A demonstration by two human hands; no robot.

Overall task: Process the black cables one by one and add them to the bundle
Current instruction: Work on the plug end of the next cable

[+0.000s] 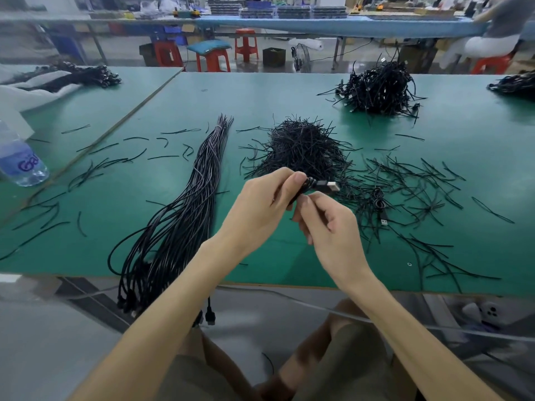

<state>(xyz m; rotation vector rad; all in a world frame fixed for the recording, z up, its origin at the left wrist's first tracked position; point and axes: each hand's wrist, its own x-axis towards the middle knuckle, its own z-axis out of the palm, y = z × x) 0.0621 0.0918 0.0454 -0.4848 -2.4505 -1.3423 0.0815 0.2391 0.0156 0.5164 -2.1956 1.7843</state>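
Both hands hold a coiled black USB cable at frame centre.
Left hand (260, 206) grips the coiled cable (311, 185); right hand (327, 224) pinches beneath it. The bundle (185, 204) lies lower left on the green table (289, 256).

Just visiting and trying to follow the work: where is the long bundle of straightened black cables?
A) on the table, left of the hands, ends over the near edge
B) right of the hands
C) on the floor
A: the bundle lies on the green table left of the left hand and right hand, which hold a coiled cable; its plug ends hang past the near edge.
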